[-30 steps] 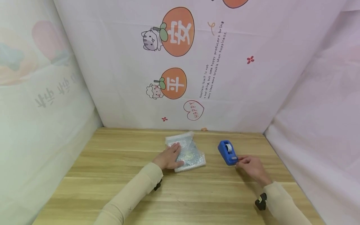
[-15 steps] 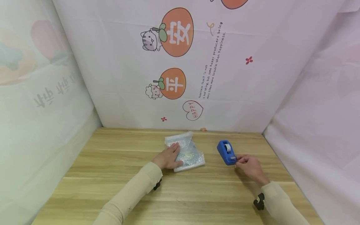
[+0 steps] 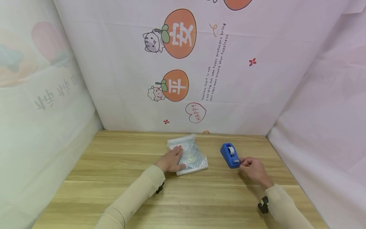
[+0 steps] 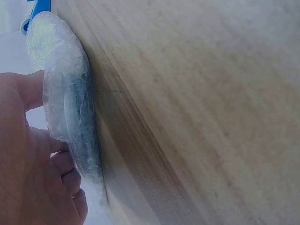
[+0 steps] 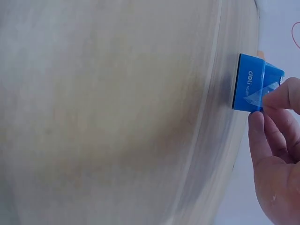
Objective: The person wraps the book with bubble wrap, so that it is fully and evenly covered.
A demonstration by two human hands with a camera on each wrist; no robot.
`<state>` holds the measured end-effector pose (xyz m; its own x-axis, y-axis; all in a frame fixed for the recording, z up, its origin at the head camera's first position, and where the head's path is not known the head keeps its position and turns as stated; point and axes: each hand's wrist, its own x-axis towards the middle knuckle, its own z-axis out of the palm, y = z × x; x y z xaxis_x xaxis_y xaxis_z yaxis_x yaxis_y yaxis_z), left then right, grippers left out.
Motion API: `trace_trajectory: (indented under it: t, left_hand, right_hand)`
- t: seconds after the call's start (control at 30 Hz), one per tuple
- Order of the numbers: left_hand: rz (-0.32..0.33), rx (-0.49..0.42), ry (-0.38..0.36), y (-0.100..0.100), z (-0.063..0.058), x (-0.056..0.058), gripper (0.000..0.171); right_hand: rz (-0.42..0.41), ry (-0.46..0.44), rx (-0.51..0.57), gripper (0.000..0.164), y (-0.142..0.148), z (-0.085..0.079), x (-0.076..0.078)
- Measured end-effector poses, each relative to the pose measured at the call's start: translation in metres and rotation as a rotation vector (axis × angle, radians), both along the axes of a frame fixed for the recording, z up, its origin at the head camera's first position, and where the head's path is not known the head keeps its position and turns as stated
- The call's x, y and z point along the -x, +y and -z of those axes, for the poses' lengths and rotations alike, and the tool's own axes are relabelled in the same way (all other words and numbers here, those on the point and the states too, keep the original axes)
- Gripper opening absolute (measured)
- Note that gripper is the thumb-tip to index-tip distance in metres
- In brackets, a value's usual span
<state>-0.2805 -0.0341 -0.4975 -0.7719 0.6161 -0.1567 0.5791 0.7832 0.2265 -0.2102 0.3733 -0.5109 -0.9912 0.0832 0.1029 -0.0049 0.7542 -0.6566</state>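
Observation:
A bubble-wrapped flat package (image 3: 192,157) lies on the table, with something bluish-grey inside it. My left hand (image 3: 171,160) rests on its left part, fingers laid over the top and thumb toward the near edge. In the left wrist view the wrapped package (image 4: 70,103) looks puffy, and the left hand (image 4: 33,154) touches its upper side. To the right stands a blue tape dispenser (image 3: 229,156) with a white-cored roll. At its front end my right hand (image 3: 255,170) pinches the clear tape. The right wrist view shows the loose tape (image 5: 258,95) by the fingertips, against the dispenser (image 5: 253,77).
The wooden table (image 3: 183,203) spreads toward me. A printed white cloth (image 3: 128,79) hangs behind it, and white cloth sides stand at the left and right. Dark wrist cameras sit under both sleeves.
Hardly anything differs. The head view has shifted very slightly; the left hand stays on the package and the right fingers stay at the dispenser's front.

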Motion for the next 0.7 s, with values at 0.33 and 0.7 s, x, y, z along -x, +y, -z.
trace_trajectory:
  t: [0.33,0.7]
  left_hand:
    - [-0.006,-0.002,0.002,0.001,-0.001,-0.001,0.084]
    - [-0.005,-0.008,0.004,0.0,0.0,-0.001,0.084]
  right_hand:
    - [-0.061,-0.009,-0.001,0.018,0.009,-0.004,-0.002]
    - [-0.181,-0.041,-0.051,0.012,0.016,-0.024,-0.017]
